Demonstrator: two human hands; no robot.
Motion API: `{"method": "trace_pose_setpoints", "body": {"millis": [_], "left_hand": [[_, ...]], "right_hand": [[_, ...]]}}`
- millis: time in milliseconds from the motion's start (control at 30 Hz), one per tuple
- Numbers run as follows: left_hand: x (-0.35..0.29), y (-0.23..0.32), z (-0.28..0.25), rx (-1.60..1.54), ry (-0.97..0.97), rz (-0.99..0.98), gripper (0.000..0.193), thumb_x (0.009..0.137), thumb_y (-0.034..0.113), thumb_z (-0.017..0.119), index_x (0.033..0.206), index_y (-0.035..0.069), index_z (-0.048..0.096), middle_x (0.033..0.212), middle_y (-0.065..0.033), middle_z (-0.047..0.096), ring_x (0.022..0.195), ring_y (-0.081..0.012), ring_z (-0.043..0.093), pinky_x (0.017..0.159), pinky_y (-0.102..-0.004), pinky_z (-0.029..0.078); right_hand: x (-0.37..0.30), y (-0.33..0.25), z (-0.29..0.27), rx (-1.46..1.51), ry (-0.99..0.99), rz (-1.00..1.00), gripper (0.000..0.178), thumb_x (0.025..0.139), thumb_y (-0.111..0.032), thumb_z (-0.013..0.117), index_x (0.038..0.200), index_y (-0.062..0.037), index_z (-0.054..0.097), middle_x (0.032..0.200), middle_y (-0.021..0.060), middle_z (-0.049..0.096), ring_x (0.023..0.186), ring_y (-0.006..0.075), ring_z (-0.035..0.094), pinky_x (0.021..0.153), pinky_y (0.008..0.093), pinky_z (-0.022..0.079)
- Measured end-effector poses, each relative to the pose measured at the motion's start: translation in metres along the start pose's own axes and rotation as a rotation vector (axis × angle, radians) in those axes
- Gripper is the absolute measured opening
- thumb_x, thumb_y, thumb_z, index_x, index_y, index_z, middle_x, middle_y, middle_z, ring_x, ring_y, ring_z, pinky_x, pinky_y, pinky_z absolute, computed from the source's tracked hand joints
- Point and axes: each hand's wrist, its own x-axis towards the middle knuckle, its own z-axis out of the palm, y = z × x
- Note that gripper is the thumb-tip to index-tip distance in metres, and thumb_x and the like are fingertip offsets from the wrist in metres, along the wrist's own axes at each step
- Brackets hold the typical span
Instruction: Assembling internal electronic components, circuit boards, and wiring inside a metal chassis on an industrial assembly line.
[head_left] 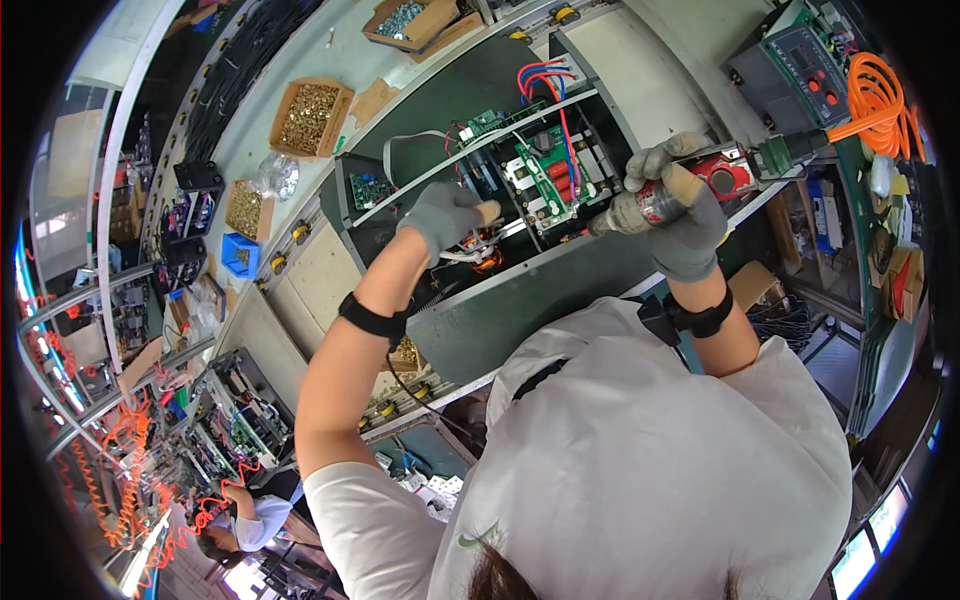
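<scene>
- The red power driver (725, 178) is grasped by the right hand (688, 235), with the gloved fingers wrapped around its body; its nose is pointed leftward into the right part of the open metal case (520, 290), which is laid on the bench in front of the person.
- Whether a screw is met by the tip cannot be told; if the tool is held at a slant, a screw head could be stripped or the bit could be made to slip.
- By such a slip, the green circuit board (545, 165), just beside the tip, could be scratched or cracked.
- The red and blue wires (540, 75), looped over the far wall and led down across the board, could be snagged if the driver is swung leftward.
- The fingers of the left hand (445, 218) are curled over the case's left half; whether anything is pinched cannot be told.
- Beneath that hand, the copper coil (488, 262) could be bent if weight is leaned on it.
- The black cord (405, 385) at the left wrist could be caught on the case's near edge.
</scene>
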Motion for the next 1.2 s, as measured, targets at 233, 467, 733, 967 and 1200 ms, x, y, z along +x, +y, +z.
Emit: {"method": "trace_pose_setpoints", "body": {"millis": [233,467,733,967,1200], "left_hand": [[0.013,-0.025,0.0,-0.17,-0.01,0.283,0.02,0.09,0.015,0.059,0.096,-0.002,0.066,0.09,-0.0092,0.066,0.085,-0.0143,0.06,0.077,-0.0267,0.046],[0.001,-0.029,-0.006,-0.542,-0.233,0.281,0.024,0.089,0.012,0.055,0.106,-0.004,0.063,0.101,-0.0099,0.066,0.094,-0.0174,0.061,0.086,-0.0282,0.046],[0.002,-0.042,0.005,-0.694,-0.23,0.173,0.029,0.086,0.017,0.06,0.101,-0.007,0.064,0.097,-0.0114,0.065,0.092,-0.0154,0.059,0.084,-0.0271,0.045],[-0.022,-0.041,0.006,-0.372,-0.124,0.5,0.026,0.094,0.019,0.053,0.104,-0.003,0.062,0.097,-0.0069,0.062,0.091,-0.0151,0.058,0.084,-0.0268,0.045],[-0.022,-0.05,0.019,-0.271,0.075,0.601,0.017,0.094,0.01,0.043,0.092,-0.001,0.056,0.086,-0.0072,0.055,0.082,-0.017,0.052,0.076,-0.0297,0.042]], "right_hand": [[0.0,0.001,-0.001,-0.019,0.039,-0.007,0.024,0.075,-0.005,0.054,0.099,0.0015,0.052,0.077,0.0136,0.057,0.071,0.0269,0.058,0.07,0.0387,0.047],[0.005,0.004,-0.007,-0.021,0.102,0.069,0.024,0.074,-0.007,0.055,0.096,0.001,0.054,0.075,0.0126,0.058,0.071,0.0266,0.058,0.068,0.0368,0.048],[0.007,0.01,-0.014,-0.037,0.104,0.18,0.024,0.072,-0.008,0.058,0.095,-0.0007,0.055,0.075,0.0109,0.058,0.074,0.0243,0.061,0.066,0.0356,0.05],[-0.012,0.004,-0.07,0.006,0.22,0.434,0.02,0.075,-0.013,0.06,0.093,-0.0048,0.056,0.076,0.0098,0.058,0.071,0.0231,0.059,0.062,0.0327,0.05],[-0.044,0.057,-0.173,0.042,0.545,0.644,0.021,0.077,-0.017,0.06,0.094,-0.0056,0.057,0.083,0.0101,0.061,0.078,0.0243,0.06,0.071,0.0369,0.051]]}}
